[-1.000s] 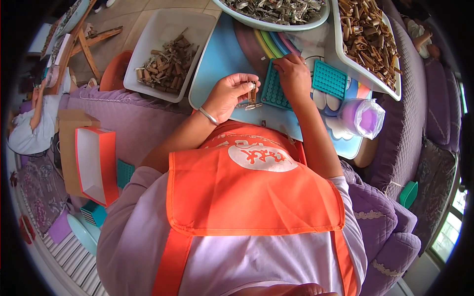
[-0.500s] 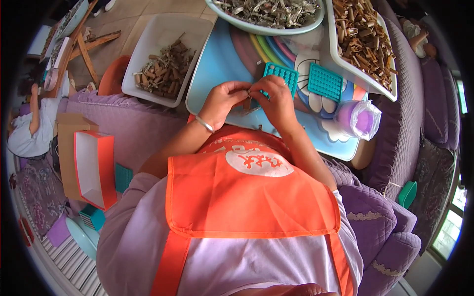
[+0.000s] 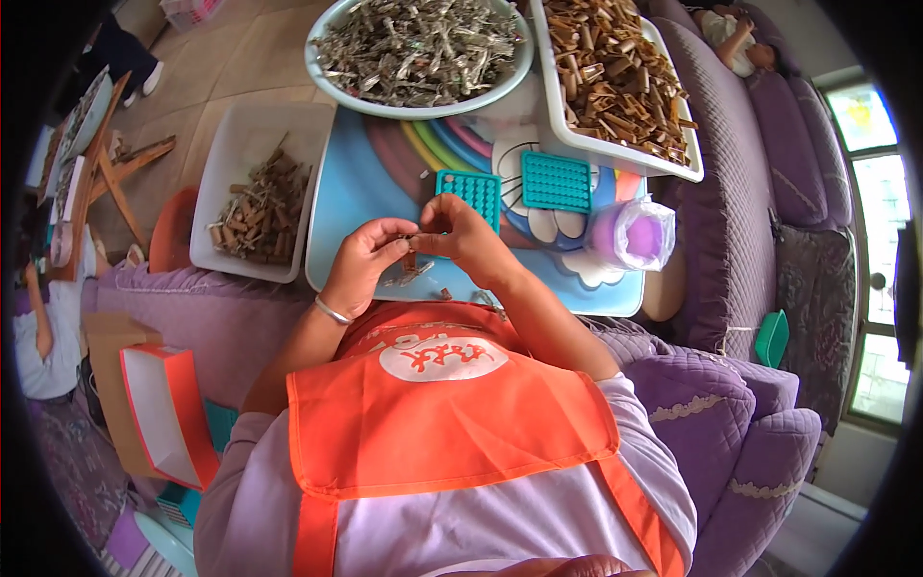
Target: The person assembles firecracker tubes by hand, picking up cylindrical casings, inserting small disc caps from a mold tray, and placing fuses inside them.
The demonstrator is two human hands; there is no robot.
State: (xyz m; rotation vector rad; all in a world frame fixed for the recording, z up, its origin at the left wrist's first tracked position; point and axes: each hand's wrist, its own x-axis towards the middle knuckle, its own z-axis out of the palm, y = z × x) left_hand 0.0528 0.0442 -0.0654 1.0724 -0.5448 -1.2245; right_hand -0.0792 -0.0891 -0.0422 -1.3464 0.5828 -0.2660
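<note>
My left hand (image 3: 361, 263) and my right hand (image 3: 468, 244) meet over the near edge of a blue table (image 3: 348, 178) printed with a rainbow. The fingertips of both are pinched together on a tiny item, mostly hidden between them. Just below the fingertips shows a small brown piece (image 3: 411, 263); whether it is held or lies on the table I cannot tell. More small scraps (image 3: 445, 294) lie close to my apron. Behind my right hand is a teal tray with rows of small hollows (image 3: 469, 185), partly covered by it. A second teal tray (image 3: 557, 181) lies to its right.
A basin of silvery twisted pieces (image 3: 322, 72) and a white bin of brown pieces (image 3: 685, 144) stand at the back. Left is a bin of brown tubes (image 3: 204, 207); right, a purple cup lined with plastic (image 3: 630, 236). Purple sofas (image 3: 707, 413) flank me.
My view has swung, so the table and bins appear further left and lower, with more of the back basin showing. Both hands stay pinched together near the teal tray.
</note>
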